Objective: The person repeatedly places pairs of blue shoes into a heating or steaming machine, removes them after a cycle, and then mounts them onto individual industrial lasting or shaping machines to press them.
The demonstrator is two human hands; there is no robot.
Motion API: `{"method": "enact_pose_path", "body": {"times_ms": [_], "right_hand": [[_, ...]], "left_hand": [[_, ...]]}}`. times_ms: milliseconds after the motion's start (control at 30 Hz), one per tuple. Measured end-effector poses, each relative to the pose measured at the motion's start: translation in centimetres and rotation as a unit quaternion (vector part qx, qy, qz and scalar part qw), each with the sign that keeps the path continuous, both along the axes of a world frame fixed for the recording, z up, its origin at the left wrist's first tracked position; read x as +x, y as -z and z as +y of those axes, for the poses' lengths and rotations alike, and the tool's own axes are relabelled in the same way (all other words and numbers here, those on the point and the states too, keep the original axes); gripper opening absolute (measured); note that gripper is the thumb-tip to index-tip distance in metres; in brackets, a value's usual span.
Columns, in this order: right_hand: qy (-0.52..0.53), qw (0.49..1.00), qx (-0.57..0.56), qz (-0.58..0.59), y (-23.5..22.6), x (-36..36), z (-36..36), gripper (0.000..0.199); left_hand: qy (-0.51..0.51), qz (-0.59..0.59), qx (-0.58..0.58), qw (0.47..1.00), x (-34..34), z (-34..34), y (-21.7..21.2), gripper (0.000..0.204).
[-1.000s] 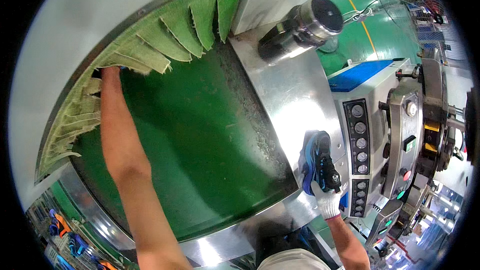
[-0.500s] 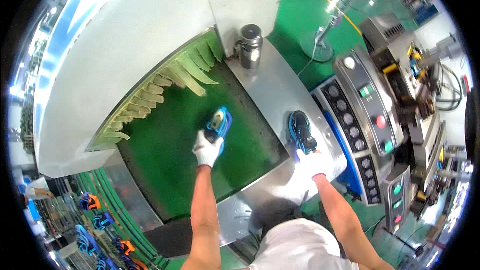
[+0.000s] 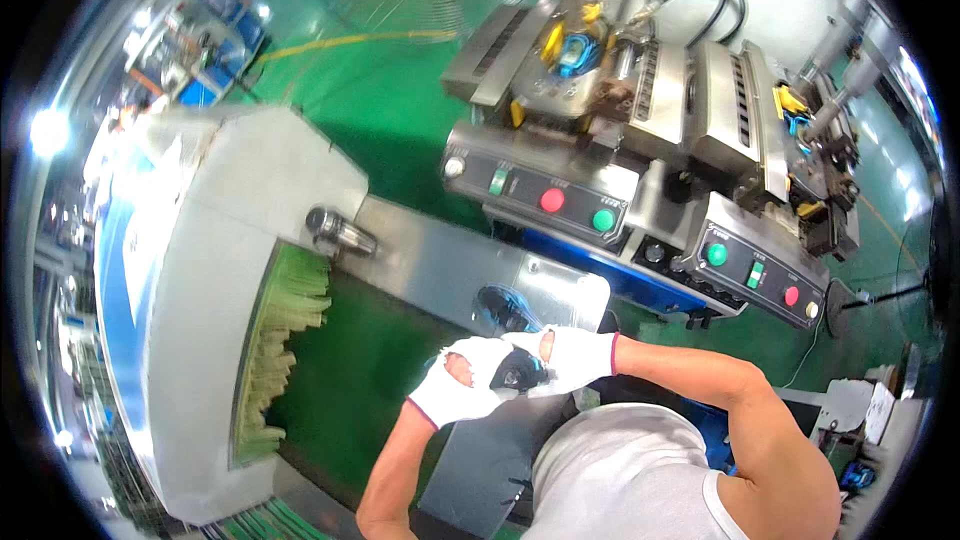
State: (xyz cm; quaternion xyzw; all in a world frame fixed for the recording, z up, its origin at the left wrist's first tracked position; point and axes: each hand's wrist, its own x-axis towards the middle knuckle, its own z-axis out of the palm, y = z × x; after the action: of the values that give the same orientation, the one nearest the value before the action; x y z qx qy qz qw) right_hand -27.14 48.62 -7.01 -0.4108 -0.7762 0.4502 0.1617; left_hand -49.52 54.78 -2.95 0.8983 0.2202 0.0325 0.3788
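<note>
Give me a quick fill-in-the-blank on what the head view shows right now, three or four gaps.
1. Both hands, the left hand and the right hand, wear white ____ with torn holes.
2. Together the hands grip a dark shoe above the ____ -coloured conveyor belt.
3. A second blue-and-black shoe lies on the shiny ____ plate beside the belt.
4. The machine's control panel shows a red round button and a ____ one beside it.

Missing words: gloves; green; metal; green

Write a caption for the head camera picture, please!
Two gloved hands, left hand and right hand, hold a dark shoe above a green conveyor belt.
</note>
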Motion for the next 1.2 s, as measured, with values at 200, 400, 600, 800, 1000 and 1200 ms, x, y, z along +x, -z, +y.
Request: {"method": "enact_pose_path", "body": {"times_ms": [200,400,600,800,1000,1200], "right_hand": [[0.257,0.909,-0.219,0.245,-3.1,9.9,-0.4,0.063],[0.359,0.629,-0.333,0.604,-3.2,19.6,-5.9,0.065],[0.441,0.57,-0.242,0.65,-3.3,25.4,-9.3,0.081],[0.5,0.544,-0.176,0.65,-5.7,27.2,-9.0,0.103],[0.561,0.545,-0.277,0.558,-5.3,28.2,-6.2,0.064],[0.569,0.569,-0.223,0.55,-5.2,26.8,0.9,0.046]], "left_hand": [[0.008,-0.061,0.186,0.981,11.1,8.4,-7.2,0.054],[-0.152,-0.125,0.212,0.957,25.8,23.5,-6.5,0.048],[-0.209,-0.022,0.24,0.948,39.9,36.3,3.4,0.076],[-0.341,0.076,0.255,0.902,46.5,39.0,8.4,0.072],[-0.309,0.067,0.235,0.919,43.9,40.6,-1.4,0.077],[-0.353,-0.168,0.237,0.89,30.6,30.0,-6.5,0.07]]}}
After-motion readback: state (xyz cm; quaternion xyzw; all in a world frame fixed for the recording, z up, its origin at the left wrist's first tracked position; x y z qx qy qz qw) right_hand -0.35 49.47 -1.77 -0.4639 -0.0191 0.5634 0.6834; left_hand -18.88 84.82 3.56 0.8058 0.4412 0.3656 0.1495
